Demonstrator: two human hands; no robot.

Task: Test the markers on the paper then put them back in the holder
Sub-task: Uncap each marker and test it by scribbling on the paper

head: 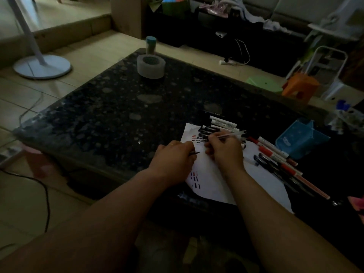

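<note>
right hand [222, 149] grips pen [230, 135], left hand [173, 156] pinches cap [195, 153]; holder [301, 139] label blurred

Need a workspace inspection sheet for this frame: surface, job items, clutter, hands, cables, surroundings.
Surface: dark speckled stone table, dimly lit.
Job's things: paper with red and black test marks; markers piled at its far edge; more pens along its right; blue holder beyond them, contents unclear.
Clutter: tape roll, blue-lidded jar near the far edge.
Hands: left hand pinches a thin dark piece; right hand grips a clear pen over the paper.
Cables: black cable on floor, left; white cable by power strip.
Surroundings: fan base, orange stool.
</note>
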